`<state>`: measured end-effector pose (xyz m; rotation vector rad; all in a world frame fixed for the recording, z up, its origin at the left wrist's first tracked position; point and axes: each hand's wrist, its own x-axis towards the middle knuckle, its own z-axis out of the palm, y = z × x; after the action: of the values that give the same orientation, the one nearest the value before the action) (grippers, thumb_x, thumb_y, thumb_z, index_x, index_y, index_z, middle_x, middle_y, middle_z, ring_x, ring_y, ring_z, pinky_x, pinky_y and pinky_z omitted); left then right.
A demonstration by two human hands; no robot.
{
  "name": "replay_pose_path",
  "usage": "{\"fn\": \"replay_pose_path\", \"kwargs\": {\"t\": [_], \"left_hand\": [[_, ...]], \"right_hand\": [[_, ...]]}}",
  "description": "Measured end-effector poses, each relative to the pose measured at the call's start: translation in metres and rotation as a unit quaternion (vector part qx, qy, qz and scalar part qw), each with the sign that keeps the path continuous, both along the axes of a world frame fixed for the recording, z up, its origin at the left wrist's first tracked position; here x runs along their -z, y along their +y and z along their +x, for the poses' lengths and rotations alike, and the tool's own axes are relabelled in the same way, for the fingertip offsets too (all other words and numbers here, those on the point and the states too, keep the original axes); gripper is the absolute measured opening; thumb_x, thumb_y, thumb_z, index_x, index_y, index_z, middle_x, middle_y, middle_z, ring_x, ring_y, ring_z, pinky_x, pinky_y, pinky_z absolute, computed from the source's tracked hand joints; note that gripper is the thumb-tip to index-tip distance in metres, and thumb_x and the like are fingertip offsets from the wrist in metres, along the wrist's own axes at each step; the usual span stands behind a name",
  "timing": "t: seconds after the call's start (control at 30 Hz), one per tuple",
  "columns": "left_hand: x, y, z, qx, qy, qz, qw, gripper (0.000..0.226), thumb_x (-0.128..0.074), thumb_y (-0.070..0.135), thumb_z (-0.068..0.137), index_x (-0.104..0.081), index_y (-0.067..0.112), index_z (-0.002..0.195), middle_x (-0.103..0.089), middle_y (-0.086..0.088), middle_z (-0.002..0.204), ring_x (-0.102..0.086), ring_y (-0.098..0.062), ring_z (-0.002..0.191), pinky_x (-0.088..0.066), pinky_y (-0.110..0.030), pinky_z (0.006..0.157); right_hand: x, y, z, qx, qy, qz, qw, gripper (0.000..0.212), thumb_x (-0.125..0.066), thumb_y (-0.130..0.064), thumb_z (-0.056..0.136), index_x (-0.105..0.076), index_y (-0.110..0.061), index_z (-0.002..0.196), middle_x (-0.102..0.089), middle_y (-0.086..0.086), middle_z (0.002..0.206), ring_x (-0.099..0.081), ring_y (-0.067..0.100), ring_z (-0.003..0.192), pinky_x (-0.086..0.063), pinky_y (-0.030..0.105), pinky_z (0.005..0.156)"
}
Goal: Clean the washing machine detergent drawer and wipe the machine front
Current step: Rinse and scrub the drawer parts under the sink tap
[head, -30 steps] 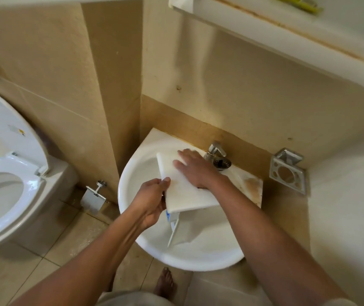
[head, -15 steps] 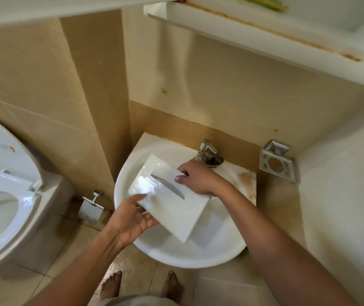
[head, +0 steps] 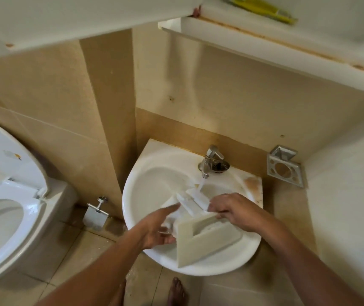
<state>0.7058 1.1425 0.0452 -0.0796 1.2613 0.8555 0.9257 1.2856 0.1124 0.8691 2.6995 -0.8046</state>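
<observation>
While water is running from the chrome tap (head: 211,160) just beyond the fingertips, the white detergent drawer (head: 205,241) is being held between the two hands over the bowl of the washbasin (head: 132,195). The drawer is being kept tilted, with its front panel and recessed handle turned up toward the person and its compartment end pointing away from the hands, under the stream (head: 200,187).

The drawer's upper right edge, beside the panel, is being gripped by the right hand (head: 234,214), whose fingers are curled over it. The drawer's left side is being touched by the left hand (head: 159,228), which is being held nearly flat with its fingers straight. Whether its thumb is being hooked beneath the drawer cannot be told.

Left of the left hand, low on the tiled wall, a metal toilet-roll holder (head: 96,214) is being shown, and farther left a toilet (head: 4,206) with its lid raised. Right of the right hand, a metal toothbrush holder (head: 284,168) is being carried by the wall. High above both hands, a yellow object (head: 262,9), too blurred to name, is being borne by a white shelf (head: 264,47). Below the forearms, bare feet (head: 176,290) are being shown on the floor tiles.
</observation>
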Motion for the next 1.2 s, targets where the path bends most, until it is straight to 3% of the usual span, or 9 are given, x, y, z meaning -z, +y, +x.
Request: {"fn": "replay_pose_path", "kwargs": {"t": [0.17, 0.27, 0.4, 0.5, 0.57, 0.7, 1.0, 1.13, 1.2], "left_hand": [[0.009, 0.002, 0.038, -0.005, -0.037, 0.002, 0.999, 0.045, -0.081, 0.002, 0.080, -0.064, -0.003, 0.122, -0.072, -0.016, 0.087, -0.071, -0.030, 0.074, -0.063, -0.043, 0.067], [0.008, 0.008, 0.051, -0.114, -0.104, 0.046, 0.987, 0.027, -0.067, -0.012, 0.088, -0.063, -0.011, 0.114, -0.077, -0.020, 0.087, -0.076, -0.035, 0.079, -0.063, -0.052, 0.067], [0.003, 0.025, 0.058, -0.188, -0.098, 0.099, 0.972, 0.022, -0.053, -0.016, 0.095, -0.058, -0.012, 0.117, -0.075, -0.025, 0.104, -0.076, -0.038, 0.090, -0.063, -0.044, 0.063], [0.004, 0.026, 0.053, -0.203, -0.061, 0.144, 0.967, 0.026, -0.052, -0.017, 0.095, -0.059, -0.004, 0.117, -0.077, -0.018, 0.104, -0.076, -0.033, 0.092, -0.063, -0.040, 0.065], [0.009, 0.021, 0.047, -0.205, -0.053, 0.167, 0.963, 0.033, -0.054, -0.016, 0.094, -0.058, 0.001, 0.122, -0.076, -0.016, 0.112, -0.075, -0.033, 0.098, -0.064, -0.040, 0.069], [0.026, 0.002, 0.037, -0.187, -0.050, 0.159, 0.968, 0.042, -0.062, -0.014, 0.089, -0.058, 0.000, 0.129, -0.072, -0.019, 0.122, -0.073, -0.035, 0.106, -0.063, -0.039, 0.072], [0.008, 0.008, 0.016, 0.083, 0.037, 0.013, 0.996, 0.033, -0.071, 0.010, 0.092, -0.059, -0.007, 0.117, -0.069, -0.024, 0.091, -0.069, -0.036, 0.068, -0.060, -0.045, 0.067], [-0.008, 0.015, 0.008, 0.266, 0.285, 0.052, 0.919, 0.026, -0.060, 0.019, 0.093, -0.068, -0.004, 0.085, -0.074, -0.015, 0.068, -0.069, -0.031, 0.054, -0.059, -0.039, 0.054], [-0.008, 0.024, 0.010, 0.243, 0.503, 0.196, 0.806, 0.028, -0.056, 0.022, 0.092, -0.070, 0.007, 0.074, -0.073, -0.003, 0.066, -0.068, -0.019, 0.057, -0.060, -0.040, 0.062]], "right_hand": [[0.032, 0.003, 0.055, 0.017, 0.065, 0.134, 0.989, 0.029, -0.072, -0.004, 0.089, -0.076, -0.031, 0.101, -0.069, -0.026, 0.110, -0.046, -0.002, 0.130, -0.055, 0.027, 0.087], [0.050, -0.010, 0.066, 0.199, 0.167, 0.126, 0.957, 0.032, -0.072, 0.004, 0.086, -0.079, -0.022, 0.104, -0.068, -0.020, 0.115, -0.054, 0.007, 0.123, -0.050, 0.032, 0.097], [0.055, -0.035, 0.035, 0.623, 0.226, -0.170, 0.730, 0.024, -0.071, -0.031, 0.093, -0.064, -0.021, 0.113, -0.067, 0.001, 0.125, -0.063, 0.026, 0.113, -0.053, 0.044, 0.096], [0.043, -0.040, 0.010, 0.650, 0.222, -0.442, 0.576, 0.061, -0.063, -0.072, 0.081, -0.064, -0.021, 0.114, -0.067, 0.003, 0.112, -0.065, 0.032, 0.104, -0.056, 0.050, 0.080], [0.035, -0.037, -0.008, 0.616, 0.194, -0.476, 0.596, 0.059, -0.068, -0.069, 0.076, -0.068, -0.019, 0.109, -0.067, 0.008, 0.107, -0.064, 0.037, 0.102, -0.055, 0.054, 0.078], [0.033, -0.034, -0.032, 0.631, 0.157, -0.402, 0.645, 0.008, -0.062, -0.006, 0.078, -0.068, -0.005, 0.084, -0.066, 0.018, 0.079, -0.063, 0.035, 0.072, -0.056, 0.055, 0.073], [0.043, -0.024, -0.022, 0.668, 0.241, -0.342, 0.616, 0.038, -0.046, 0.020, 0.083, -0.073, -0.004, 0.094, -0.073, 0.014, 0.084, -0.065, 0.031, 0.075, -0.054, 0.035, 0.071], [0.050, -0.034, -0.013, 0.708, 0.254, -0.262, 0.605, 0.047, -0.044, 0.018, 0.082, -0.076, -0.014, 0.094, -0.075, 0.007, 0.083, -0.067, 0.027, 0.078, -0.055, 0.034, 0.074], [0.048, -0.035, -0.017, 0.704, 0.255, -0.265, 0.607, 0.049, -0.042, 0.019, 0.083, -0.077, -0.015, 0.091, -0.077, 0.006, 0.084, -0.071, 0.026, 0.079, -0.058, 0.033, 0.072]]}}
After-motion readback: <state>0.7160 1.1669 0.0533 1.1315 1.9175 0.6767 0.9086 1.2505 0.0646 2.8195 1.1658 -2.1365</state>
